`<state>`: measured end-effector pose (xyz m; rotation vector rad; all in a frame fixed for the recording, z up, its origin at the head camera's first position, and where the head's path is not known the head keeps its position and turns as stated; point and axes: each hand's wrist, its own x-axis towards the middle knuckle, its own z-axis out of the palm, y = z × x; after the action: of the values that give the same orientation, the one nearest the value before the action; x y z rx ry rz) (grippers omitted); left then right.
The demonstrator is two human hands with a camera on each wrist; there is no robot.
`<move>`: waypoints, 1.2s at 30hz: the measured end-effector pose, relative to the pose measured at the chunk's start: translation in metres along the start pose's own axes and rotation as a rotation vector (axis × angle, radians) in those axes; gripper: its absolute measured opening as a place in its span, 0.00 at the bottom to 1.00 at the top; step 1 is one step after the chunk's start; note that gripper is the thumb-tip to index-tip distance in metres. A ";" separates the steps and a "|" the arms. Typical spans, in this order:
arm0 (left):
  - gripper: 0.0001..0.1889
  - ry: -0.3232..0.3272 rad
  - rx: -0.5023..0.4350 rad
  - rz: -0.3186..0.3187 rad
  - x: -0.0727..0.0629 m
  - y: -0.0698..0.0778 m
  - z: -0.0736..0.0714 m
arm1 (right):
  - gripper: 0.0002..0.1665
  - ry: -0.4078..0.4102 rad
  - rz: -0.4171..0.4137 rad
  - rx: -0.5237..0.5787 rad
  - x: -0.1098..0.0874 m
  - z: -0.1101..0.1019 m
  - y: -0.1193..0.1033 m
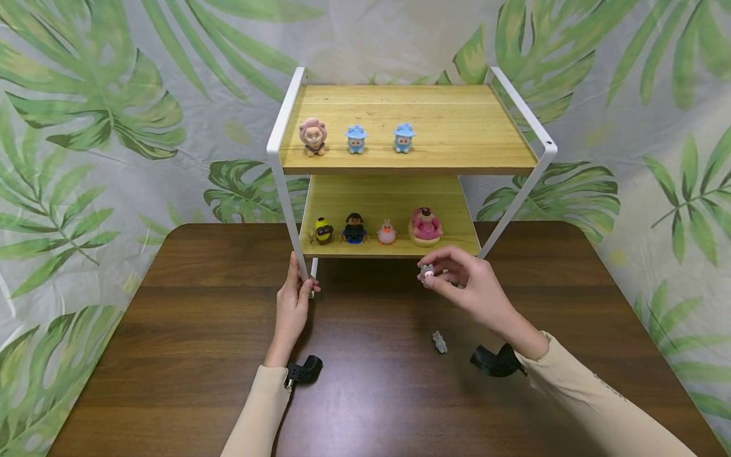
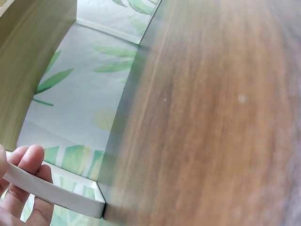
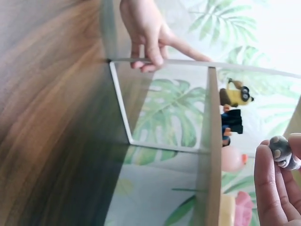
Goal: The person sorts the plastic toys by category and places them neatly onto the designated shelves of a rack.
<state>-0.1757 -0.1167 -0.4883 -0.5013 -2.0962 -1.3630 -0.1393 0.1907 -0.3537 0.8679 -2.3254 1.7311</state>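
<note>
My right hand (image 1: 474, 285) pinches a small grey figurine (image 1: 427, 273) with a pale pink face, held just in front of the lower shelf's right part. In the right wrist view the figurine (image 3: 281, 151) sits between thumb and fingertips. My left hand (image 1: 293, 311) grips the white front-left leg (image 1: 291, 212) of a two-tier shelf rack; in the left wrist view its fingers (image 2: 33, 160) wrap the white frame. A second small grey figurine (image 1: 439, 342) lies on the table below my right hand.
On the upper board (image 1: 400, 108) stand a pink-maned figure (image 1: 313, 137) and two blue-hatted figures (image 1: 403, 138). The lower board (image 1: 382, 190) bears a yellow figure (image 1: 323, 231), a dark-clothed one (image 1: 355, 228), a pink duck-like one (image 1: 386, 233) and a pink bear (image 1: 426, 225). A leaf-print cloth hangs behind.
</note>
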 end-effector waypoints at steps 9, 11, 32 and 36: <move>0.49 -0.011 -0.006 -0.027 -0.003 -0.011 0.001 | 0.15 0.025 -0.065 0.013 0.009 -0.006 -0.012; 0.48 -0.017 -0.005 -0.033 -0.004 -0.011 0.000 | 0.15 0.027 -0.077 0.014 0.010 -0.007 -0.015; 0.50 -0.012 -0.046 -0.016 0.001 0.009 -0.003 | 0.15 0.073 -0.114 0.036 0.028 -0.021 -0.042; 0.50 -0.016 -0.056 -0.008 0.005 0.025 -0.007 | 0.16 0.086 -0.131 0.039 0.033 -0.023 -0.048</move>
<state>-0.1629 -0.1128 -0.4662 -0.5289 -2.0796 -1.4306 -0.1475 0.1907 -0.2918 0.9114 -2.1376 1.7297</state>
